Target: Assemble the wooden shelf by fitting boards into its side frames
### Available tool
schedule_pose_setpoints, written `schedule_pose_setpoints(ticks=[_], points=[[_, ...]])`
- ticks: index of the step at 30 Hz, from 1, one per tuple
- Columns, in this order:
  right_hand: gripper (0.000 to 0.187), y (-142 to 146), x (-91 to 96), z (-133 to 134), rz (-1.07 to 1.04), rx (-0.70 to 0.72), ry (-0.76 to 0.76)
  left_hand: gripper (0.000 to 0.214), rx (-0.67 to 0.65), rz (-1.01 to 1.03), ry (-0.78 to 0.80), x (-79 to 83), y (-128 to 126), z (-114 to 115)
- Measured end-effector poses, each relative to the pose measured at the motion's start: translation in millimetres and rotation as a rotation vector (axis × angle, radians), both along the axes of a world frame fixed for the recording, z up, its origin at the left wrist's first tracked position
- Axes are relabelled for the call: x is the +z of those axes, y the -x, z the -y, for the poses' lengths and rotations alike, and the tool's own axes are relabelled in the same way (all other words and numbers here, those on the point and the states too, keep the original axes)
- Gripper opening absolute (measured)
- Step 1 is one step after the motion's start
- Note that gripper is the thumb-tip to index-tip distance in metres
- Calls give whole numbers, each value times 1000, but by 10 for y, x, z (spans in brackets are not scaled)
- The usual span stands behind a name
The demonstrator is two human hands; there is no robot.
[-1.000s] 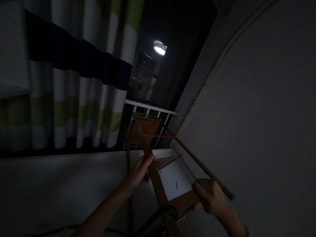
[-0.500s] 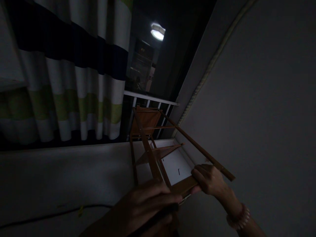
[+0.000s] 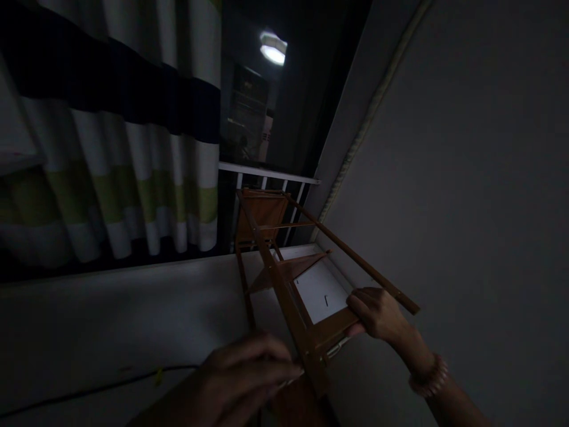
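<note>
A brown wooden shelf frame (image 3: 284, 296) of long rails and crossbars slants across the middle. My right hand (image 3: 377, 311), with a beaded bracelet on its wrist, is wrapped round the frame's near crossbar. To its left, my left hand (image 3: 249, 373) is beside the lower end of a rail, its fingers bent together and slightly blurred. A thin pale sliver shows at those fingertips; I cannot tell what it is. Beyond the crossbar, a small dark L-shaped piece, like a hex key (image 3: 326, 300), lies on a white surface (image 3: 315, 290).
A striped curtain (image 3: 155, 172) hangs at the left of a dark window (image 3: 284, 112) that reflects a lamp. White railings (image 3: 271, 174) stand behind the frame. On the right is a plain wall (image 3: 466, 178). A dark cable (image 3: 102, 386) runs at lower left.
My left hand has drawn back left from the near corner of the frame, uncovering the rail's end. My right hand keeps its hold on the crossbar. The view has shifted slightly.
</note>
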State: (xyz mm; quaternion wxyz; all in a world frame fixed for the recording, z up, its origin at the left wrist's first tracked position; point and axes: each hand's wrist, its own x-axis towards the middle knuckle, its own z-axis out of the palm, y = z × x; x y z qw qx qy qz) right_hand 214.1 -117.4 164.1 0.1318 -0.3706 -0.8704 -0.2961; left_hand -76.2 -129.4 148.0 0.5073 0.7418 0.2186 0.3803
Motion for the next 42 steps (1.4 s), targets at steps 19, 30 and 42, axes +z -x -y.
schedule_pose_setpoints(ticks=[19,30,42], points=[[57,-19,-451,-2,-82,28,-66,20,226,519,443,-183,-633,-1040],[52,-25,-415,57,-59,36,-118,22,175,565,397,-256,-647,-1106],[53,5,-396,-37,-41,-7,-83,25,171,557,422,-350,-680,-1257]])
